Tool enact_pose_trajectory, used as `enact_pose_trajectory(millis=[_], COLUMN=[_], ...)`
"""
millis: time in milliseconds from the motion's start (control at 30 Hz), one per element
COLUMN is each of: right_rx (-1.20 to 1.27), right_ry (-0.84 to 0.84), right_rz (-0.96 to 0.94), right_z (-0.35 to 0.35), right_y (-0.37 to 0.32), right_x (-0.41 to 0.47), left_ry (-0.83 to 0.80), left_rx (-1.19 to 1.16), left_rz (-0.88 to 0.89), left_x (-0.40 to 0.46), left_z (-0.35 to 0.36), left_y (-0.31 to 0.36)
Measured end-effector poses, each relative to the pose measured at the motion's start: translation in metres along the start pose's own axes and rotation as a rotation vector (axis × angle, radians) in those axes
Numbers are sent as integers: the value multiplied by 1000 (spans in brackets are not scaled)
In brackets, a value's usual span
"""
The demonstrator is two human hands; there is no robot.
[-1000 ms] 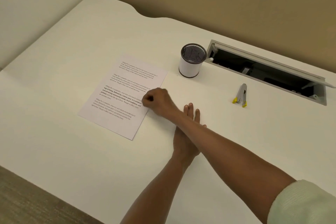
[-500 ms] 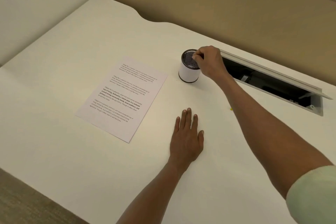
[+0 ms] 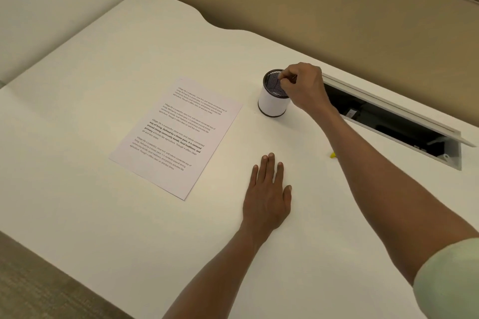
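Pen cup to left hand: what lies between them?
Nothing. In the head view the desk between the pen cup and the left hand is bare; the right hand is at the cup's mouth, its forearm passing off to one side.

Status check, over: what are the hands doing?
Left hand flat on desk. Right hand pinched above cup mouth; contents of pinch too small to tell. Nothing in the way.

- White desk [image 3: 103, 215], pale and wide, running back to the partition.
- Printed sheet [image 3: 176, 137] lying flat, left of centre, angled.
- Pen cup [image 3: 272, 103] upright, just past the sheet's far corner.
- Left hand [image 3: 268, 197] resting palm-down, fingers straight, near the sheet.
- Cable hatch [image 3: 388, 103] in the desk, flap open, and a small yellow piece [image 3: 332, 155] in front of it.
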State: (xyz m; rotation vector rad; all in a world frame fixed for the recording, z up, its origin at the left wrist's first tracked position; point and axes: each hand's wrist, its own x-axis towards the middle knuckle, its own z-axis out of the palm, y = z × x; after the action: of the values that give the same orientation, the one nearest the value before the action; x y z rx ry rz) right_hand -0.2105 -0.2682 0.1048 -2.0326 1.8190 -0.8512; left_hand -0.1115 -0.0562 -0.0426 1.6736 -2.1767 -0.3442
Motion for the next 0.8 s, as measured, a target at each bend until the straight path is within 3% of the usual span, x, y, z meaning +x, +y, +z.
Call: enact_pose_trajectory(millis=[133,200,400,800], right_rx=[123,134,-169,-337], right_ry=[139,86,-218,-188], right_rz=[-18,-12,36,31], right_z=[22,41,86,100], right_y=[-13,-8,11,8], right_x=[-36,-55,-78,-69], left_ry=[-3,-2,-39,-43], left_rx=[-10,-17,-36,-32], left_rz=[-1,-4,-9,-3], left_x=[0,0,2,2], left_z=[1,1,1,-1], left_y=[0,0,-1,-1])
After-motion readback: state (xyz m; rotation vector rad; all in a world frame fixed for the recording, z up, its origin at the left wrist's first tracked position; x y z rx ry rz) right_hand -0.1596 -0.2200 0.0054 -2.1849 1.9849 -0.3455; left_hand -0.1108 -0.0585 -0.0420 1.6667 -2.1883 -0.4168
